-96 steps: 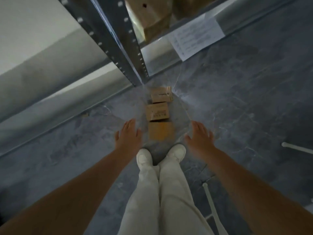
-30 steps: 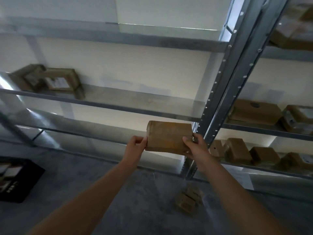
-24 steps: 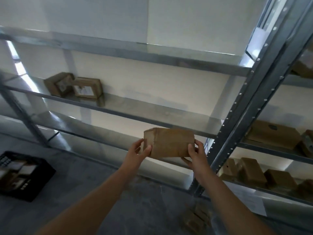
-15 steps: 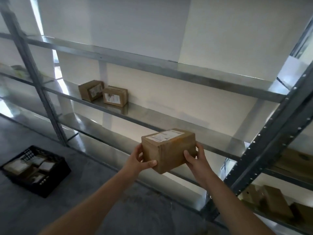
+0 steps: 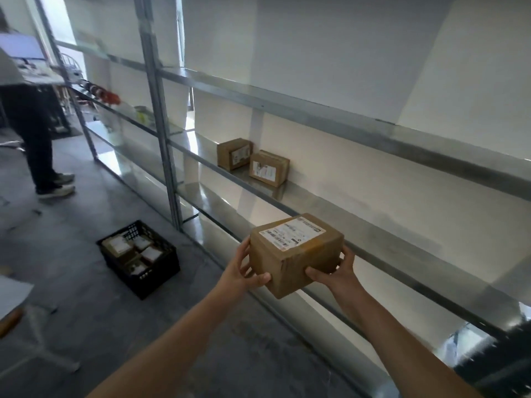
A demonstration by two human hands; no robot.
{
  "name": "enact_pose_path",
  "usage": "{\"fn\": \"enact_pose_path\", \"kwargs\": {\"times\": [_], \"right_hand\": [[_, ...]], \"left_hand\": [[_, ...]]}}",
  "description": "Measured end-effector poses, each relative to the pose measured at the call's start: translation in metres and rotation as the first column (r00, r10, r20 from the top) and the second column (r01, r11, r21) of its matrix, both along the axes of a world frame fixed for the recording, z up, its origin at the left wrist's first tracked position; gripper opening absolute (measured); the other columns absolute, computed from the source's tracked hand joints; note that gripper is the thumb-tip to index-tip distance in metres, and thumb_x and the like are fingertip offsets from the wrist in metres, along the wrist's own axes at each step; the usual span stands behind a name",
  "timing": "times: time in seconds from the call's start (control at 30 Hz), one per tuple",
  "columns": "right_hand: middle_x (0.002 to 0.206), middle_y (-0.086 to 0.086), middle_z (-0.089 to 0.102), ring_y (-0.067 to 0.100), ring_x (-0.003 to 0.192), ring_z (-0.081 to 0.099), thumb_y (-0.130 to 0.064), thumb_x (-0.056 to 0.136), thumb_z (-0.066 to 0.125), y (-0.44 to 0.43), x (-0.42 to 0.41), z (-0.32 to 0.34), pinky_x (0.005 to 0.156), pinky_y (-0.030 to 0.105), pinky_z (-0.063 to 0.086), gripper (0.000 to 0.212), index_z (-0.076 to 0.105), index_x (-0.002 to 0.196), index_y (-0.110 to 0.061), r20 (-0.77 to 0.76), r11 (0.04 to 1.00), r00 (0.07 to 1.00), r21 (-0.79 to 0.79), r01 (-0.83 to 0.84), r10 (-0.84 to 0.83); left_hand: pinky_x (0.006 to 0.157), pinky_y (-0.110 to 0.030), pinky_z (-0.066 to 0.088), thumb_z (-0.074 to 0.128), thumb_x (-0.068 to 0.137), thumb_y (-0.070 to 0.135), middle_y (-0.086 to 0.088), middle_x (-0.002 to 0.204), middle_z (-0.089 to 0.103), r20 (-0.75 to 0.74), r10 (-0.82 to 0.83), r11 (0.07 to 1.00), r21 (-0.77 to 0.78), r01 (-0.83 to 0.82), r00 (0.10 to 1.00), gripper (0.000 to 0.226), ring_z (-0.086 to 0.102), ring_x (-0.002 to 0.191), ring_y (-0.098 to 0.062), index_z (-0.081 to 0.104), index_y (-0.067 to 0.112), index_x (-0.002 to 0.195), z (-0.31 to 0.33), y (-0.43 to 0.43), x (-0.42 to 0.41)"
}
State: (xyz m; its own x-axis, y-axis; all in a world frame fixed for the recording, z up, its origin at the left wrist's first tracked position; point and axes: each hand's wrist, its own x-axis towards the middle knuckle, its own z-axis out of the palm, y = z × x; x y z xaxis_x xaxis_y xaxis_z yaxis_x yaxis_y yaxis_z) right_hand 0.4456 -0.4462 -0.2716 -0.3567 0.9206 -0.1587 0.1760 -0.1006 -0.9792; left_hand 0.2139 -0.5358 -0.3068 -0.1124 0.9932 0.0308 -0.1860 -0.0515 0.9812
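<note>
A brown cardboard box point(image 5: 290, 257) with a white shipping label on top is held in the air between both hands, just in front of the metal shelf point(image 5: 359, 225). My left hand point(image 5: 242, 271) grips its left side with the thumb under the front face. My right hand point(image 5: 334, 272) grips its right lower edge, fingers curled round the far side. Two similar labelled boxes point(image 5: 253, 162) stand side by side further left on the same shelf.
A black plastic crate point(image 5: 161, 271) holding several labelled parcels sits on the grey floor to the left. A steel rack upright point(image 5: 161, 124) stands behind it. Another person's legs point(image 5: 40, 145) are at the far left beside a desk.
The box came up from the floor into both hands. The view has swung left along the shelf, bringing the crate and the standing person into sight; the box's label now faces up.
</note>
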Motion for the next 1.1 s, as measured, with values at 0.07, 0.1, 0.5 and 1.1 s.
{"fn": "enact_pose_path", "kwargs": {"times": [0.07, 0.1, 0.5, 1.1], "right_hand": [[0.142, -0.009, 0.040, 0.011, 0.110, 0.050, -0.044, 0.046, 0.091, 0.010, -0.011, 0.003, 0.092, 0.036, 0.053, 0.111, 0.016, 0.128, -0.046, 0.042, 1.000, 0.999, -0.012, -0.022, 0.023], [0.140, -0.008, 0.040, 0.013, 0.112, 0.050, -0.044, 0.044, 0.091, 0.015, -0.016, 0.004, 0.095, 0.041, 0.052, 0.111, 0.017, 0.126, -0.045, 0.039, 0.998, 0.998, -0.027, -0.053, 0.054], [0.133, 0.008, 0.062, 0.029, 0.120, 0.061, -0.073, 0.090, 0.022, 0.064, -0.100, 0.036, 0.098, 0.059, 0.048, 0.073, 0.044, 0.143, -0.029, -0.534, 0.830, 0.810, -0.317, -0.458, 0.243], [0.140, 0.007, 0.055, 0.029, 0.131, 0.050, -0.036, 0.092, 0.058, 0.138, -0.090, 0.013, 0.088, 0.044, 0.055, 0.048, 0.053, 0.137, -0.020, -0.576, 0.718, 0.697, -0.253, -0.649, 0.427]], "left_hand": [[0.107, -0.050, 0.044, 0.091, 0.064, 0.033, 0.010, 0.151, 0.036, 0.039, -0.004, 1.000, -0.011, 0.004, 0.999, 0.101, 0.045, 0.136, -0.022, 0.032, 0.053, 0.144, 0.003, -0.001, -0.010], [0.106, -0.052, 0.044, 0.090, 0.065, 0.034, 0.010, 0.152, 0.034, 0.088, -0.022, 1.000, -0.008, 0.022, 0.996, 0.103, 0.046, 0.136, -0.024, 0.029, 0.054, 0.145, 0.006, 0.000, -0.014], [0.094, -0.040, 0.054, 0.094, 0.060, 0.023, 0.014, 0.147, 0.035, -0.130, 0.252, 0.964, -0.057, -0.261, 0.959, 0.124, 0.048, 0.130, -0.015, 0.012, 0.059, 0.145, 0.054, 0.000, -0.062], [0.083, -0.034, 0.057, 0.080, 0.078, 0.033, -0.009, 0.129, 0.064, 0.264, 0.495, 0.867, -0.199, -0.456, 0.827, 0.061, 0.064, 0.115, -0.025, 0.058, 0.023, 0.134, 0.027, 0.019, -0.053]]}}
